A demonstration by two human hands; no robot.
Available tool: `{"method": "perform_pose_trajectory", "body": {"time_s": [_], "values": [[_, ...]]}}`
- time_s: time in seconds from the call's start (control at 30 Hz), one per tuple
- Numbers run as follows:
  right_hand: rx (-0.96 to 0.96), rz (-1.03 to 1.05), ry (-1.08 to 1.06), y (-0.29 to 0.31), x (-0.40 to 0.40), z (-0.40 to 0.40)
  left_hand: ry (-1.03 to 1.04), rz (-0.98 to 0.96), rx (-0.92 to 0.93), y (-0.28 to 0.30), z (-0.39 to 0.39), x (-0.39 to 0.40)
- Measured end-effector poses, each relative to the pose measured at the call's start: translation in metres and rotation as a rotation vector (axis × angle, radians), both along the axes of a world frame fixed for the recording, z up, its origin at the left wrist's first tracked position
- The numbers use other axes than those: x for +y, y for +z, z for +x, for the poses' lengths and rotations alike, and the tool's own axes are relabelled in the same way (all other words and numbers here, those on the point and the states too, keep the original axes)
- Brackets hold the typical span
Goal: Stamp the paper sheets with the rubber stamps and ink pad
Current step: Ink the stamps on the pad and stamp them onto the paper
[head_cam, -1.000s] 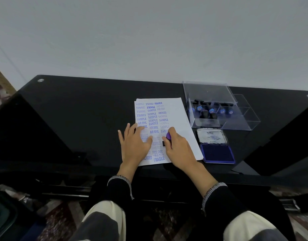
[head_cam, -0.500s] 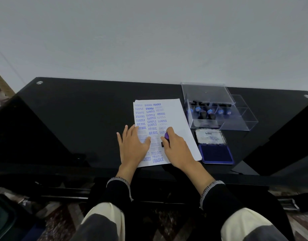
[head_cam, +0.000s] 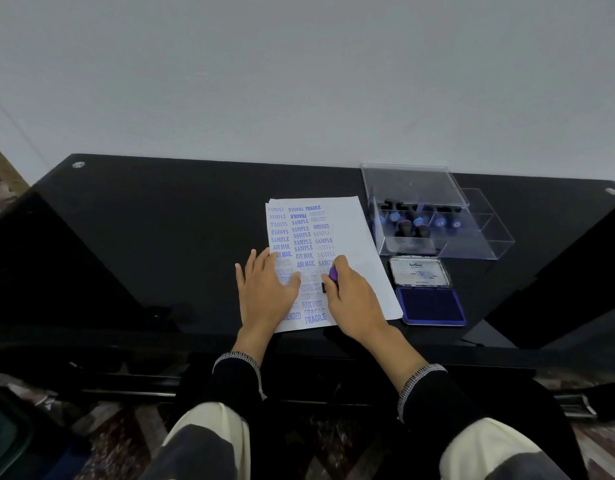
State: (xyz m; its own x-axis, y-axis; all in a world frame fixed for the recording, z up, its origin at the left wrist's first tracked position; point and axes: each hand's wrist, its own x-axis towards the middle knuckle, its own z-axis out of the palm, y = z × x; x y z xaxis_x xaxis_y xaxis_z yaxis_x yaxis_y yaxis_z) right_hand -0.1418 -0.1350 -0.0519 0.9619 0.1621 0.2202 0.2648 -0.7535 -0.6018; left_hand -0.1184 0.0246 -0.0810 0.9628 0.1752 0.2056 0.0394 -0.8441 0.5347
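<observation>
A person presses a purple-topped rubber stamp (head_cam: 333, 274) onto the top paper sheet (head_cam: 347, 230) at the centre of the frame, the right hand (head_cam: 351, 299) closed around the stamp's handle with its dark base on the page. The left hand (head_cam: 268, 289) lies flat and spread, holding nothing, on the sheet's lower left, apparently to pin the stack (head_cam: 268, 202) against sliding on the glossy black surface (head_cam: 160, 220). Blue impressions reading SAMPLE, FRAGILE, AIR MAIL and AMENDED fill the left half of the page; the right half is blank. Just right of the paper, at lower right centre, the ink pad (head_cam: 431, 306) sits with its lid (head_cam: 420, 273) folded back, within easy reach for re-inking. Above it a clear plastic box (head_cam: 472, 237) holds more stamps (head_cam: 417, 221). Nothing lies between hand, pad and box.
</observation>
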Motion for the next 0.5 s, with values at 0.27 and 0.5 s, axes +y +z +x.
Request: {"method": "perform_pose_trajectory", "body": {"time_s": [0.27, 0.5], "values": [[0.069, 0.004, 0.005, 0.0078, -0.0004, 0.0110, -0.003, 0.010, 0.003, -0.0018, 0.0007, 0.0004], [0.054, 0.044, -0.007, 0.0047, 0.0004, 0.0071, -0.002, 0.010, 0.003, -0.0007, 0.0006, 0.0002]]}}
